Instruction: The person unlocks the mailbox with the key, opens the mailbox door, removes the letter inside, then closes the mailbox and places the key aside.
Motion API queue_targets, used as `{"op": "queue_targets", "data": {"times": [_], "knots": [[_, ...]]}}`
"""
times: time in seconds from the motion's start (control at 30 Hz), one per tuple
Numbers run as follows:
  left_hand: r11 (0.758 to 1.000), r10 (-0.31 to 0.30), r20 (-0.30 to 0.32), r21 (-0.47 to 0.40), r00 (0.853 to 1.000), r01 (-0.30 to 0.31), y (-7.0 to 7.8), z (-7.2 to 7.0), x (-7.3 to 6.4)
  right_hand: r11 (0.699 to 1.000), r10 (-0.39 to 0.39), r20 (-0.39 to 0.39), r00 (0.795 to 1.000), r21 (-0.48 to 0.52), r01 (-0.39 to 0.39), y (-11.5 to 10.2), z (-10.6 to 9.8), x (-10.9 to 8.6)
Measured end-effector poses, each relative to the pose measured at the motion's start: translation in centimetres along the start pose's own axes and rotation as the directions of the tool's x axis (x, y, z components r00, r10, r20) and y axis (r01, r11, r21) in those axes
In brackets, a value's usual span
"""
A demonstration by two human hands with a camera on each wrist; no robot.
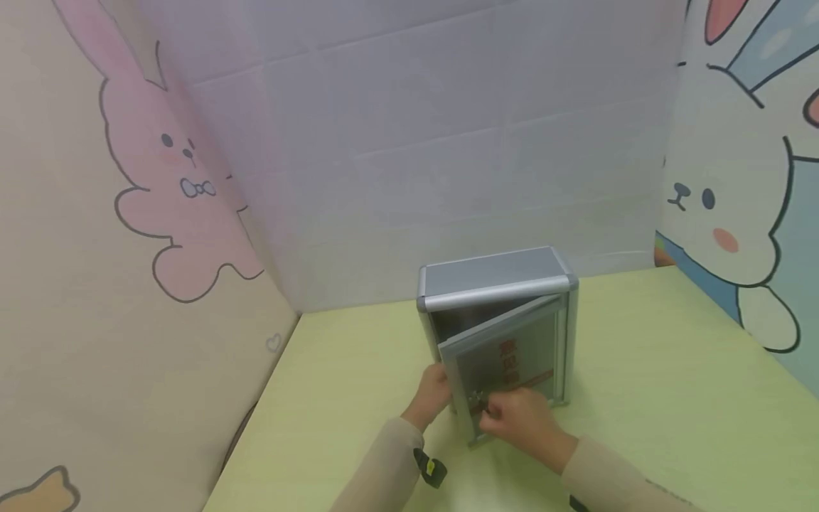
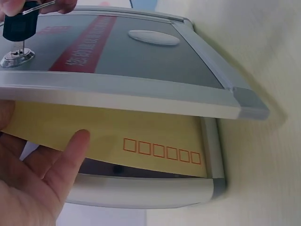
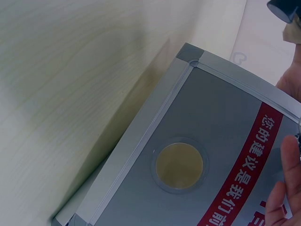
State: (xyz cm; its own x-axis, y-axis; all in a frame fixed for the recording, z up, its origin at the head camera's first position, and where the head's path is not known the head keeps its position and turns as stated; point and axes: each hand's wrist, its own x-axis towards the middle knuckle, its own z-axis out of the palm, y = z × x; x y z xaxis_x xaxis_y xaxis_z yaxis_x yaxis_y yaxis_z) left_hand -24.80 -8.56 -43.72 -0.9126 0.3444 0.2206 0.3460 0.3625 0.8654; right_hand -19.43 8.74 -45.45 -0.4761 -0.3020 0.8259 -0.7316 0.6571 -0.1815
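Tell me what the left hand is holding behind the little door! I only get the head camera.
Observer: The left wrist camera shows the left hand holding a yellow envelope in the gap between the door and the silver box.

Operator: Ooh! Is there anything printed on it?

Observer: Yes, a row of six little red squares.

Operator: And what's the right hand pinching? It's too blurry for me.

Observer: A key with a dark head, and it's standing in the round lock on the door.
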Motion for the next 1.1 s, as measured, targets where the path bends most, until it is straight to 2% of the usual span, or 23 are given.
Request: {"op": "queue_targets", "data": {"times": [0.07,0.17,0.3,0.53,0.63,0.73,0.87,0.97,1.1], "knots": [[0.998,0.05,-0.033,0.044,0.998,-0.048,-0.2,0.1,-0.2,1.0,0.001,0.001,1.0,-0.002,-0.001,0.1,-0.1,0.0],[0.994,0.076,-0.09,0.082,0.993,-0.069,-0.6,0.2,-0.6,1.0,0.001,-0.002,1.0,0.011,-0.001,-0.1,-0.1,0.3],[0.996,0.069,-0.154,0.074,0.986,-0.058,-1.0,0.4,-1.0,1.0,0.005,-0.004,1.0,0.024,-0.005,-0.3,-0.2,0.5],[0.999,0.014,-0.233,-0.031,0.972,-0.022,0.1,0.2,-1.4,0.999,0.035,0.013,0.999,0.029,-0.036,-0.3,-0.3,0.7],[0.998,-0.011,-0.235,-0.069,0.972,-0.006,1.2,-0.1,-1.8,0.999,0.044,0.024,0.999,0.026,-0.045,-0.4,-0.4,0.7],[0.994,-0.049,-0.228,-0.104,0.972,0.026,1.6,-0.4,-2.0,0.998,0.051,0.044,0.998,0.028,-0.053,-0.5,-0.5,0.7],[0.992,-0.08,-0.258,-0.113,0.963,0.052,0.2,-0.2,-2.0,0.998,0.054,0.063,0.997,0.027,-0.056,-0.5,-0.6,0.7],[0.995,-0.067,-0.285,-0.096,0.956,0.041,-0.9,-0.2,-2.1,0.998,0.054,0.059,0.997,0.014,-0.055,-0.5,-0.5,0.7],[0.996,-0.056,-0.291,-0.086,0.955,0.033,-1.7,-0.2,-2.4,0.998,0.057,0.054,0.997,-0.005,-0.057,-0.3,-0.3,0.7]]}}
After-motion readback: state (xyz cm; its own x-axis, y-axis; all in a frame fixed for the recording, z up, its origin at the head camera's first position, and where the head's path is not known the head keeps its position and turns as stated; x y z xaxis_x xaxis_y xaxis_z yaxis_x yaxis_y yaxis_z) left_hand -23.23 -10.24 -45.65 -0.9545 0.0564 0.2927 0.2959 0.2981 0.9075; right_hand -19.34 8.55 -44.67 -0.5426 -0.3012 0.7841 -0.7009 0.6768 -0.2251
